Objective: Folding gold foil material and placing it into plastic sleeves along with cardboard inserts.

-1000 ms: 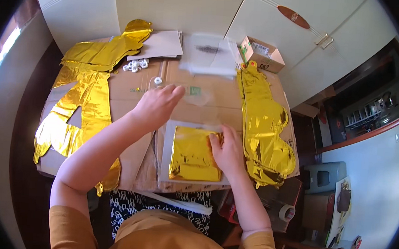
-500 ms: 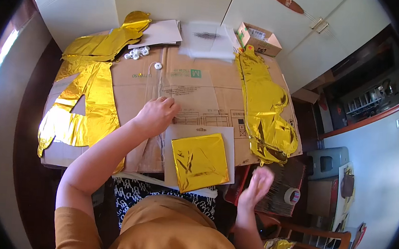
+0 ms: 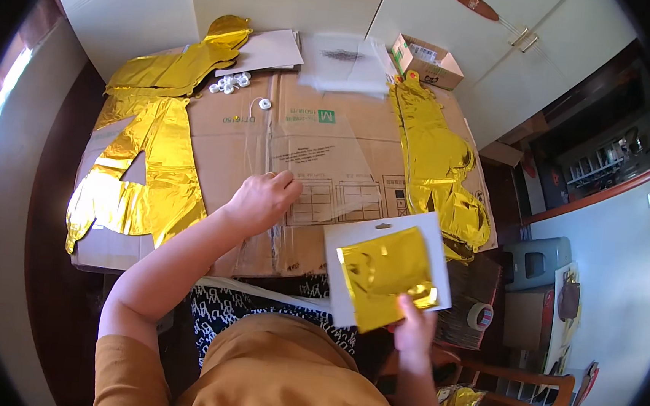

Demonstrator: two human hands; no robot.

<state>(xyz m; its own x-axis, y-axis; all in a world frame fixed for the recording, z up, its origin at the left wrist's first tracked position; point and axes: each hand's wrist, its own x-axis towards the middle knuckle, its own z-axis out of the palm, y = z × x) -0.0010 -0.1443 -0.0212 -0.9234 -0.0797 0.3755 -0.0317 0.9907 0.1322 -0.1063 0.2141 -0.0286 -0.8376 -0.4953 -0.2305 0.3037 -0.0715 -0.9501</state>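
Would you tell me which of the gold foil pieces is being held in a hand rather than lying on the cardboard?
The small folded gold foil square on its white backing card, gripped by the right hand; the long crinkled gold foil balloons lie flat on the cardboard.

- Clear plastic sheet [image 3: 343,63] at far edge: blurred, dark print unreadable.
- Right hand [image 3: 414,334]: fingertips hidden behind white card [image 3: 385,276] w/ gold foil [image 3: 386,274].
- Small white bits [image 3: 230,83] by gold balloons: too small to tell.
- Tabletop [image 3: 100,250] mostly covered by cardboard.
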